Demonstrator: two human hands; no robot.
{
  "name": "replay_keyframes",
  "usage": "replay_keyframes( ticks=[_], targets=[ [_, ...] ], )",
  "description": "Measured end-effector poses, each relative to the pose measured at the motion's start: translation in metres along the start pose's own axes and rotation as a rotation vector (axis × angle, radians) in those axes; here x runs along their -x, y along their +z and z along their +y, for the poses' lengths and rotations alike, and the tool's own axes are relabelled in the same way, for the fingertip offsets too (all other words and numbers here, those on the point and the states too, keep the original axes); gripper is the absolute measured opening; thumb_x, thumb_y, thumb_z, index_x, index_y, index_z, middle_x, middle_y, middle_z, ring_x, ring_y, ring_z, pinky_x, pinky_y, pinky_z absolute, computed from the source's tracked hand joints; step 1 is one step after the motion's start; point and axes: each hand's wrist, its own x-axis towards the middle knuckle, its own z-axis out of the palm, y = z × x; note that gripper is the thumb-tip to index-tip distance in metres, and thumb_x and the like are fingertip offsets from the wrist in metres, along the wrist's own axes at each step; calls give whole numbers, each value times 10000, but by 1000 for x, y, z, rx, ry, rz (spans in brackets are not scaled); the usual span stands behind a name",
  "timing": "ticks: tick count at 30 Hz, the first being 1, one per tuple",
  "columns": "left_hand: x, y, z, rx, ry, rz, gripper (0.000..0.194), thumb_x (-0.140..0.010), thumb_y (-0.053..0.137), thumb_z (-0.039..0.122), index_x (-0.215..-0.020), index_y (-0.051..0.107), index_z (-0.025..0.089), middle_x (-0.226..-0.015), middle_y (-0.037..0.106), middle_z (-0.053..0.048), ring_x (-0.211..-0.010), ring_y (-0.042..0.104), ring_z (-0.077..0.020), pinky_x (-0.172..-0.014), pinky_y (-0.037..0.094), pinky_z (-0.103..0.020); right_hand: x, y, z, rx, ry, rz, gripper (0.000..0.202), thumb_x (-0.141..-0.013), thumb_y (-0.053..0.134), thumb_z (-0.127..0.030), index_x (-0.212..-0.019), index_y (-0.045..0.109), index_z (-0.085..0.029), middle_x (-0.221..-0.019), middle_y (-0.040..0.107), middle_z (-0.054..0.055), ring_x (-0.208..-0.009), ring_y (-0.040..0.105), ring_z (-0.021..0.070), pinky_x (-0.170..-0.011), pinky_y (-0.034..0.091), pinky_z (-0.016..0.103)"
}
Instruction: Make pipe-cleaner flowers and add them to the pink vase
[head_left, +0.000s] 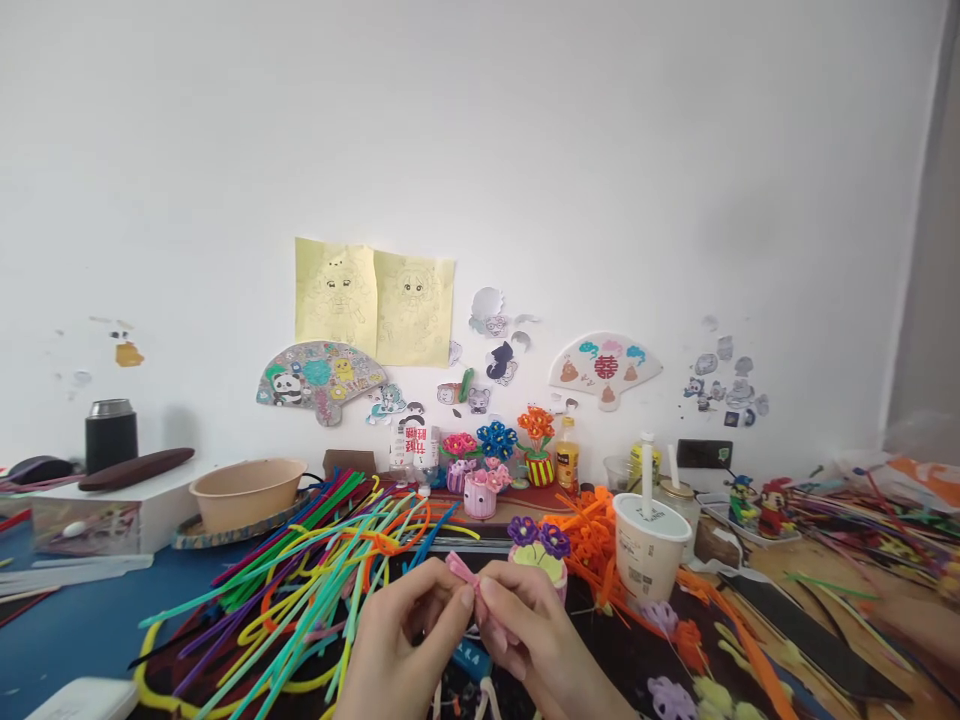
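Observation:
Both hands meet at the lower middle of the head view around a small piece of pink pipe cleaner (462, 569). My left hand (405, 630) pinches it between thumb and forefinger. Against its other side, my right hand (525, 615) presses with closed fingers. Loops of the pink piece stick up between the fingertips; the rest is hidden by them. Just behind the hands stands a pot with purple pipe-cleaner flowers (538, 540). Beneath the hands lies a teal object with white lettering (471, 660), partly covered.
Loose colourful pipe cleaners (300, 590) spread to the left, with an orange heap (592, 530) to the right. A paper cup with a straw (651, 550) stands near my right hand. Finished flower pots (480, 492), a tan bowl (247, 495) and a small bottle (568, 458) line the back.

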Motion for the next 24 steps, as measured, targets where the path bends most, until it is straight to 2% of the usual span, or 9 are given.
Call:
replay_keyframes(
  ticks=[6, 11, 15, 19, 22, 24],
  targets=[
    [-1, -1, -4, -78, 17, 92, 302, -808, 571, 471, -736, 623, 181, -625, 556, 21, -577, 478, -123, -543, 392, -203, -1, -5, 1, -45, 5, -59, 352, -839, 643, -388, -605, 572, -135, -441, 431, -79, -300, 273, 8, -303, 153, 164],
    [-2, -5, -4, -110, 95, 59, 237, -813, 595, 420, -814, 664, 193, -698, 596, 5, -618, 481, -127, -577, 418, -206, 0, -10, 1, -159, 94, -122, 317, -830, 667, -371, -642, 615, -121, -436, 440, -79, -289, 264, -4, -291, 148, 147],
    [-4, -7, -2, -68, 160, 1, 224, -808, 620, 384, -694, 683, 202, -736, 629, -12, -658, 526, -129, -615, 440, -197, 2, -11, -1, -309, 194, -182, 293, -801, 713, -346, -644, 621, -117, -425, 413, -91, -313, 244, -9, -299, 168, 125],
    [-6, -8, 3, -22, 216, 50, 247, -754, 687, 351, -564, 651, 197, -647, 617, -1, -608, 535, -119, -570, 435, -177, 1, -11, 0, -364, 269, -251, 324, -778, 723, -378, -624, 581, -131, -417, 407, -102, -272, 253, -12, -277, 177, 125],
    [-5, -8, 5, -52, 242, 86, 227, -747, 697, 327, -562, 661, 201, -626, 607, 5, -594, 531, -115, -564, 434, -176, 0, -12, 2, -363, 312, -302, 385, -712, 756, -445, -596, 530, -156, -388, 400, -115, -229, 289, 1, -253, 195, 136],
    [-4, -8, 5, -95, 244, 93, 212, -772, 670, 331, -602, 681, 205, -638, 609, 1, -605, 543, -121, -575, 440, -183, -2, -11, 5, -357, 319, -308, 397, -718, 740, -472, -610, 513, -165, -389, 417, -113, -229, 336, 12, -257, 228, 131]
  ],
)
